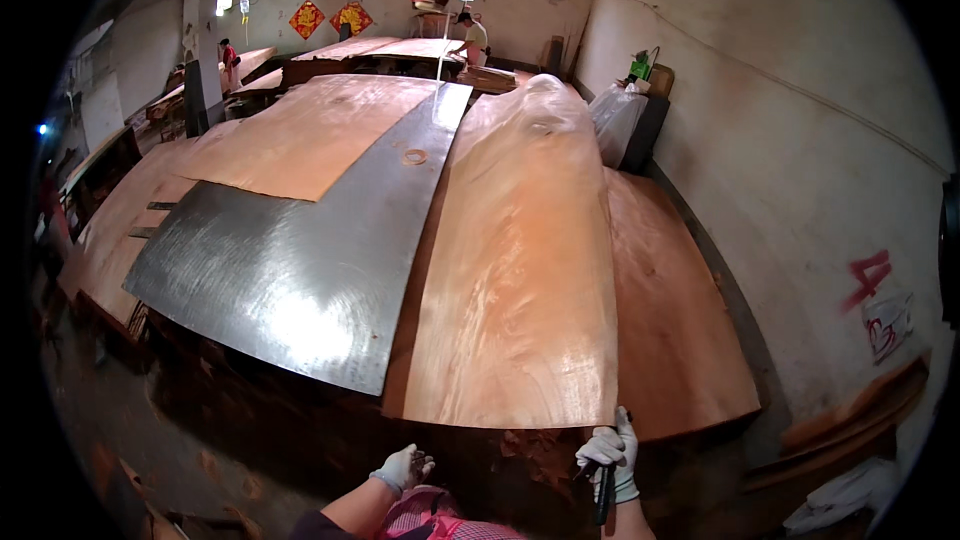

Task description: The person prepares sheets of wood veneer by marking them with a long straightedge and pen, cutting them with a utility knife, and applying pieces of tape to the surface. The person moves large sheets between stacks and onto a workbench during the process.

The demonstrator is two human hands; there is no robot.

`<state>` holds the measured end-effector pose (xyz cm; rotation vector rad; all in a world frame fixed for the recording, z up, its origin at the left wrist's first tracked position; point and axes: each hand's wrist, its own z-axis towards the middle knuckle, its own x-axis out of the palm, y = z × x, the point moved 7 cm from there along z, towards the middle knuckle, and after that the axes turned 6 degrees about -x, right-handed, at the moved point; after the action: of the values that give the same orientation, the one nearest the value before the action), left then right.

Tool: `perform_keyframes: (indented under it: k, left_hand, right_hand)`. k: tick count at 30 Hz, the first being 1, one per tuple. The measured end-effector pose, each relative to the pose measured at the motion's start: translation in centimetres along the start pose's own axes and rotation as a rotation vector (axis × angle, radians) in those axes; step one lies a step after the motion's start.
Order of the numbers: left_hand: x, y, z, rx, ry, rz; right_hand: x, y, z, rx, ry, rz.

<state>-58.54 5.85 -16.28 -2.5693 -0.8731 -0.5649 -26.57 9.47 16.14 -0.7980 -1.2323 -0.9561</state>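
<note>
"What lies nearest the hands?"

"A long, pale-orange wood veneer sheet [520, 290], spread out in the middle, rippled toward its far end, its near edge just beyond the person."

"And their grip?"

"The white-gloved right hand [608, 450] is closed round a black-handled tool [604, 500], fingers at the sheet's near right corner; whether they pinch it, I cannot tell. The gloved left hand [403, 467] is half curled, nothing visible in it, apart from the sheet."

"How would the veneer handle?"

"Probably light for its size, floppy, apt to split along the grain; best held by both near corners."

"Around it?"

"A shiny grey metal sheet [290, 260] to the left, a darker veneer sheet [680, 320] to the right, then a pale wall [780, 160]."
</note>
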Motion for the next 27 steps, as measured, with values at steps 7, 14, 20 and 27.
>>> perform_keyframes:
  k: [7, 14, 20, 27]
  left_hand:
    - [11.9, 4.4, 6.7, -0.107, -0.139, -0.200]
    - [22.7, 5.2, 17.2, -0.048, 0.016, -0.607]
    - [23.7, 3.8, 20.6, 0.711, -0.616, 0.721]
    - [29.9, 9.8, 22.1, 0.430, -0.107, -0.543]
  right_hand:
    - [0.6, 14.4, -5.6, -0.123, -0.116, 0.001]
    - [-1.8, 28.5, -8.8, -0.161, -0.187, -0.058]
    - [-3.1, 42.3, -13.5, -0.129, -0.411, -0.230]
    - [-5.1, 57.5, -20.8, -0.080, -0.600, -0.392]
